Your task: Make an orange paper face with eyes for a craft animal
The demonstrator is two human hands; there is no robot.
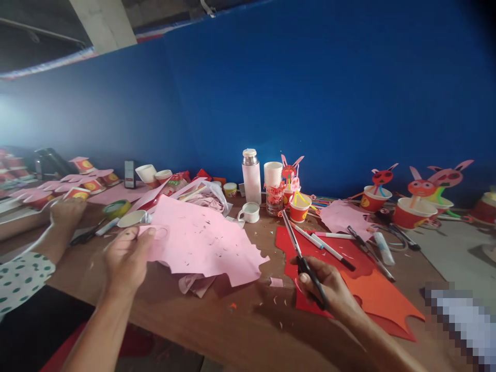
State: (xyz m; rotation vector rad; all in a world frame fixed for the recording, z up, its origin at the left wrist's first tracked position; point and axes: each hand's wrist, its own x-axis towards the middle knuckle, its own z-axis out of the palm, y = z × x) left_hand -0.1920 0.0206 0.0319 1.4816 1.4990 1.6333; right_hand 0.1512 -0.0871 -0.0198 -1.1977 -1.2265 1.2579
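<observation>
My left hand (126,258) pinches a small piece of pink paper (158,243) with a drawn outline on it. Beyond it lies a large pink sheet (205,237) with ragged cut edges and small scraps on top. In my right hand (323,284) is a pair of scissors (296,243) with black handles, its blades pointing up and away from me. Under and beside that hand spread a red sheet (284,243) and an orange sheet (380,297) with cut edges. Several markers (333,250) rest on the red sheet.
A pink thermos (251,181), a white mug (250,212) and stacked paper cups (273,173) stand at the back. Paper cups with animal heads (416,212) are at the right. A co-worker's hand (67,212) is at the left. A blue wall (310,93) closes off the rear.
</observation>
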